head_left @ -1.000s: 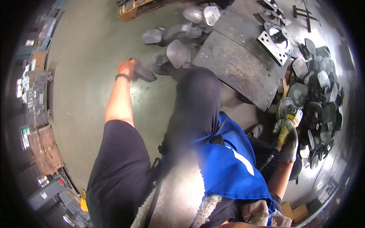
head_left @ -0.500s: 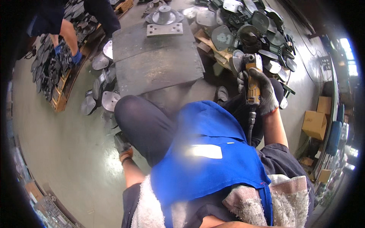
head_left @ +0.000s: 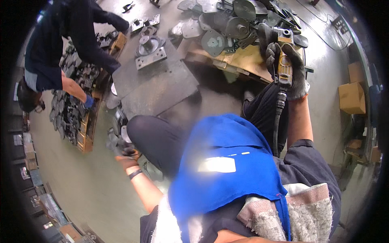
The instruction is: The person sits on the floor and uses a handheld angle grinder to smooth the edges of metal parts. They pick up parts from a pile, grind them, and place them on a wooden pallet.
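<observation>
My right hand (head_left: pixel 296 73), in a grey work glove, is wrapped round a yellow angle grinder (head_left: pixel 285 69). The grinder points away from me with its disc (head_left: pixel 265 35) at the far end, and a dark hose (head_left: pixel 277 117) runs back from its handle. Low at the left, beside my knee, my gloved left hand (head_left: pixel 129 158) has its fingers curled at a grey metal plate part (head_left: pixel 116 142). That part lies against other metal parts, and the fingertips are partly hidden. A worktable (head_left: pixel 158 87) stands before me with a flanged metal part (head_left: pixel 148 45) and a drilled plate (head_left: pixel 151 59) on it.
Stacked metal plate parts (head_left: pixel 239 26) cover a wooden pallet (head_left: pixel 227 60) at the far right. Further left, a co-worker (head_left: pixel 52 52) bends over another loaded pallet (head_left: pixel 86 135). Cardboard boxes (head_left: pixel 351 98) stand at the right, and cables (head_left: pixel 320 32) cross the floor.
The view has turned to the right, so the table and co-worker appear shifted. My right hand has moved outward with the grinder. My left hand has come to the parts beside my knee.
</observation>
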The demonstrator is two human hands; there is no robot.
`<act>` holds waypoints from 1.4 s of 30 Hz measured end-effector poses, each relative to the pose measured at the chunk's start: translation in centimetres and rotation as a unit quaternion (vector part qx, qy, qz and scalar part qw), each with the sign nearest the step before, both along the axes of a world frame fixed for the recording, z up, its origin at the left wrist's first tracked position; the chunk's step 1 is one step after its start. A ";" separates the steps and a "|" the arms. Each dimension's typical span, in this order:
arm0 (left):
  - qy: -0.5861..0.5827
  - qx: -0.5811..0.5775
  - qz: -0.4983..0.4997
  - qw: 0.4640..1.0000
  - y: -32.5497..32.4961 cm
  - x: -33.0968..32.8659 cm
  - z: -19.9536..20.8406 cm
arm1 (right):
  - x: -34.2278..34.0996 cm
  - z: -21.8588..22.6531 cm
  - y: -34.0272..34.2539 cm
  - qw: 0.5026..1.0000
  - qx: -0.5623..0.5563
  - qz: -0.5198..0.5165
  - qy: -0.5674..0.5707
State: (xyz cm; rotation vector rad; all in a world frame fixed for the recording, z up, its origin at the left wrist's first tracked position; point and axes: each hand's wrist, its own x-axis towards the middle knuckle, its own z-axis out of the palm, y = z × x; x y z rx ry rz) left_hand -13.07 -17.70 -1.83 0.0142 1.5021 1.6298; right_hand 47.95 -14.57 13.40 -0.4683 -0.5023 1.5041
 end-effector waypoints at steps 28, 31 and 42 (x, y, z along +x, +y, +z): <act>-0.227 -0.150 -0.489 0.829 32.0 49.4 -5.1 | 7.3 -4.5 -4.1 0.944 0.031 -0.292 0.151; -0.245 -0.160 -0.456 0.840 34.1 50.3 -5.8 | 7.3 -4.4 -3.7 0.935 -0.007 -0.309 0.176; -0.193 -0.148 -0.564 0.789 44.0 54.4 -9.6 | 7.5 -3.1 -2.1 0.917 -0.110 -0.365 0.117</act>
